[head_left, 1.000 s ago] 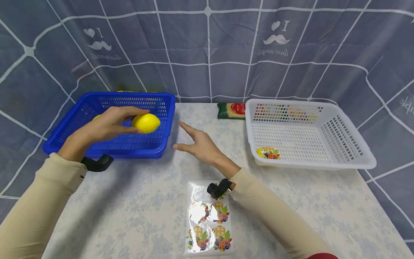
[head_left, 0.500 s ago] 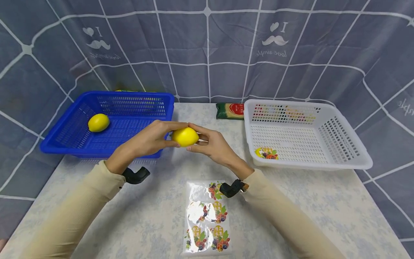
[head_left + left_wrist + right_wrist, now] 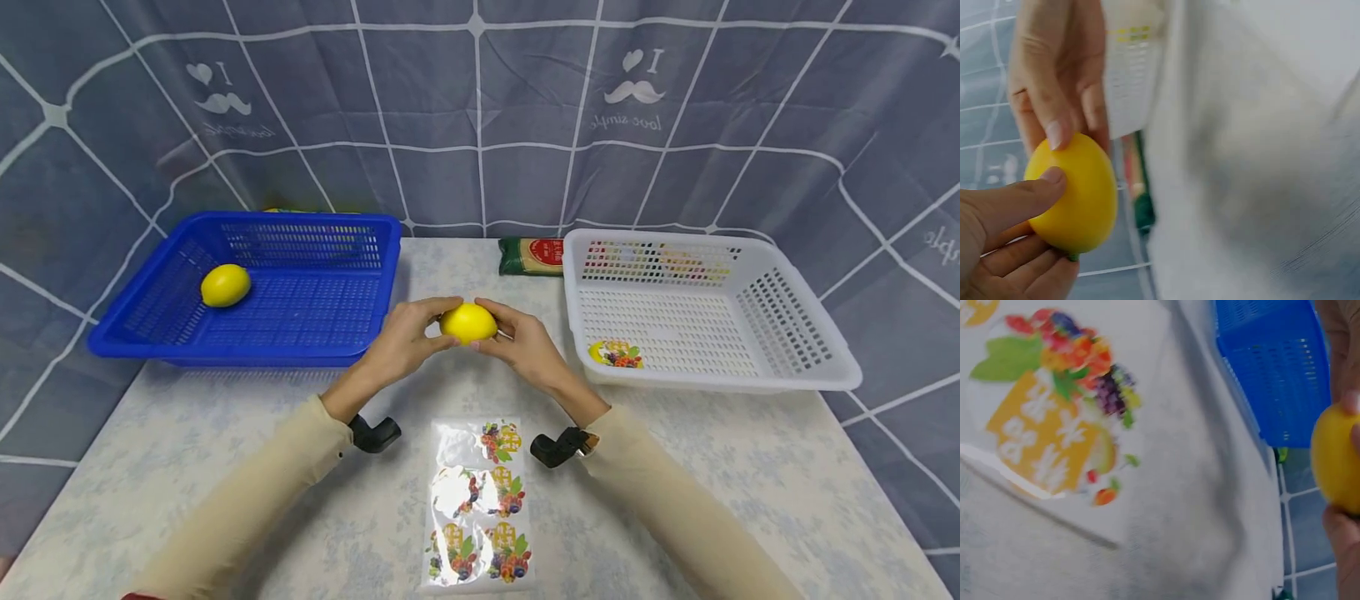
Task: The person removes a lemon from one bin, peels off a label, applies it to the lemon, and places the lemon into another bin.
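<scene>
Both hands hold one yellow lemon [image 3: 468, 323] above the table, between the two baskets. My left hand [image 3: 405, 337] pinches its left end between thumb and fingers. At the opposite end, the right hand [image 3: 528, 348] grips it the same way. The left wrist view shows the lemon [image 3: 1082, 200] up close, a green tip at its lower end and both thumbs on its side. Only part of the lemon [image 3: 1335, 456] enters the right wrist view. Below the hands, a glossy sheet of fruit stickers [image 3: 480, 492] lies on the table, its upper left spot bare.
At the left stands a blue basket [image 3: 247, 361] with another lemon [image 3: 225, 286] inside. A white basket [image 3: 720, 382] on the right holds a yellow item with a fruit sticker [image 3: 617, 354]. Behind, a green packet [image 3: 528, 257] lies near the grey curtain [image 3: 420, 100].
My left hand has carried the lemon out from over the blue basket, rightward to the table's middle. The right hand, earlier open, has taken hold of the lemon's other end.
</scene>
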`<action>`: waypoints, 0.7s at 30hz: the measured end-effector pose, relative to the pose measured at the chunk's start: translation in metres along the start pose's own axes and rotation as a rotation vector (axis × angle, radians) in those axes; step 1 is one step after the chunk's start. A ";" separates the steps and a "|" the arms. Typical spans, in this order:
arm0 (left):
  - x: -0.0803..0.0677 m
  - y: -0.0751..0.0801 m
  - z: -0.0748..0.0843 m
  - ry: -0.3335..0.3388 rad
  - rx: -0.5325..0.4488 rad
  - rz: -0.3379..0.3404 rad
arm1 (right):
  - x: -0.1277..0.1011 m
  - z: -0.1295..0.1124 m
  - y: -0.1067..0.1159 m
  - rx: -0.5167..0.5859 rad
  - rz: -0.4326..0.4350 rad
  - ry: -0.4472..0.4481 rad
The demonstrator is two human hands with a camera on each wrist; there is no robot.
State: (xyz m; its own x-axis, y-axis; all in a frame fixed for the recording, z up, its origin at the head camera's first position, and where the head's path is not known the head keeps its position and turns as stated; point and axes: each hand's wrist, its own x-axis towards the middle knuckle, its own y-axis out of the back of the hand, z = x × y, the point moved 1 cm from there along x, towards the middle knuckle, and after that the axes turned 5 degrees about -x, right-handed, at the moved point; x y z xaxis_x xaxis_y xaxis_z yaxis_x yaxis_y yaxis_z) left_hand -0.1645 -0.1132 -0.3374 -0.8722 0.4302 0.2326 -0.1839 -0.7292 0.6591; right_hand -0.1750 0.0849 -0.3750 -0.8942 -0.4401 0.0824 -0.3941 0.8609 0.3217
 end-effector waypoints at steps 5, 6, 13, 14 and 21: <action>0.008 -0.022 -0.021 0.046 -0.059 0.001 | 0.002 0.014 -0.003 -0.101 0.024 -0.063; 0.009 -0.025 -0.024 0.056 -0.066 0.002 | 0.002 0.017 -0.003 -0.118 0.032 -0.070; 0.016 -0.041 -0.039 0.119 -0.117 -0.019 | 0.006 0.031 -0.001 -0.179 0.027 -0.120; 0.016 -0.042 -0.040 0.127 -0.118 -0.023 | 0.007 0.033 -0.001 -0.179 0.019 -0.127; 0.016 -0.045 -0.041 0.119 -0.109 -0.022 | 0.001 0.029 -0.001 -0.352 0.058 -0.173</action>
State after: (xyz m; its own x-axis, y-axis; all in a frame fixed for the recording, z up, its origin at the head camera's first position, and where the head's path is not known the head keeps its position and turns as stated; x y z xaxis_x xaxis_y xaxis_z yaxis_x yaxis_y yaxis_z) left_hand -0.1889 -0.0951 -0.3926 -0.9139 0.3852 0.1283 -0.2457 -0.7764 0.5803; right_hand -0.1814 0.0915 -0.4028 -0.9474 -0.3176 -0.0406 -0.2716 0.7301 0.6270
